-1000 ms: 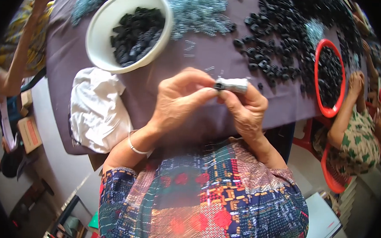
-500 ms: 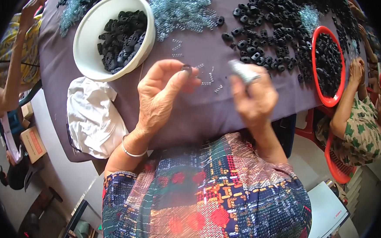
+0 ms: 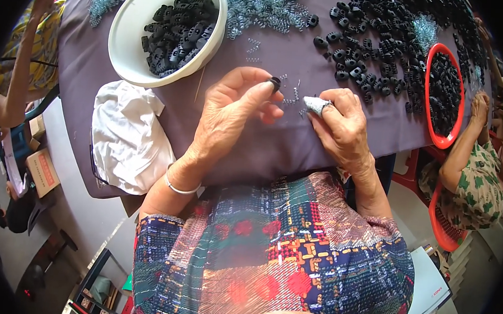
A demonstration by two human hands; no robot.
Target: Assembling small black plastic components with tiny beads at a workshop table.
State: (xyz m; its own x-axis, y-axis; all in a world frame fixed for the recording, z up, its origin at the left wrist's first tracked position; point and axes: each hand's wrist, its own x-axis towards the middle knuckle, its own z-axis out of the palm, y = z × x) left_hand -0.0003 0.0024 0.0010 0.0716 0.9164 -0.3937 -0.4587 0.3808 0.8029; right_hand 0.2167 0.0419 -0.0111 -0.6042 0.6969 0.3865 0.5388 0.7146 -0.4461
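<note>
My left hand [image 3: 238, 96] pinches a small black plastic cord-lock piece [image 3: 275, 83] between thumb and forefinger, its other fingers loosely curled. To the right, my right hand [image 3: 342, 125] has thumb and forefinger drawn together, with a whitish finger cover [image 3: 316, 106] over the forefinger. A bit of spring wire shows by those fingertips, but whether they grip it I cannot tell. Between the hands, a few small metal springs [image 3: 295, 93] lie on the cloth. A little farther off are more loose springs [image 3: 253, 49].
A white bowl [image 3: 116, 62] of black pieces stands at the left, above a white cloth [image 3: 129, 138]. Spring heaps [image 3: 260, 8] and scattered black pieces [image 3: 378, 55] cover the far side. A red basket [image 3: 443, 144] sits at the right, near another person's arm [image 3: 463, 138].
My right hand has come down and nearer the loose springs, its fingers drawing together. My left hand keeps the black piece. The view has shifted, so the table appears higher and farther right.
</note>
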